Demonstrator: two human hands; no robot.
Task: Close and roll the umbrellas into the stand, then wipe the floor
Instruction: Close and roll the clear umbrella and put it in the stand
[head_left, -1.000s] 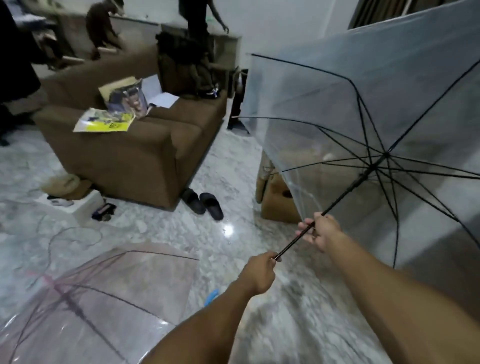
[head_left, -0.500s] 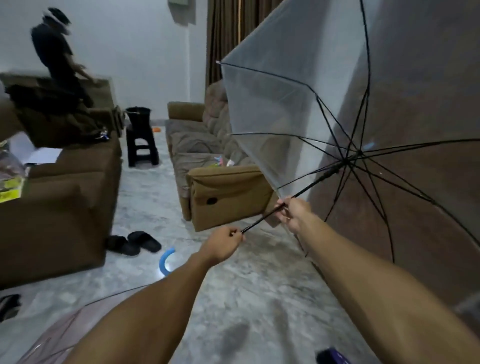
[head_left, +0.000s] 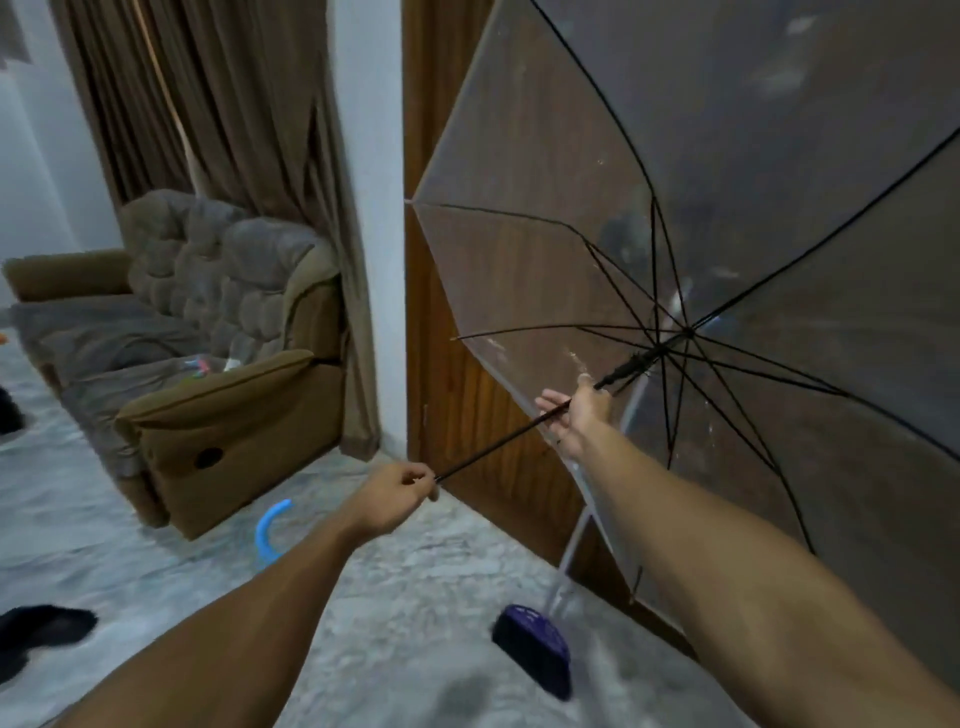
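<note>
Umbrella (head_left: 727, 208) is fully open, filling the room from 12 to 4 o'clock, canopy edge close to the wooden door (head_left: 467, 312). Right hand (head_left: 579, 415) grips the shaft, left hand (head_left: 397, 496) clamps the handle end. Closing it here, ribs could snag that door, or fingers get pinched by the runner.

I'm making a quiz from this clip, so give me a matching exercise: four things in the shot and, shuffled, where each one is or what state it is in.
Things:
1. clear umbrella
2. left hand
3. right hand
4. blue curved handle

States:
A. lying on the floor near the armchair
B. gripping the shaft just below the runner
C. canopy fully open
D. gripping the low end of the shaft

Pairs: 1-C, 2-D, 3-B, 4-A
</note>
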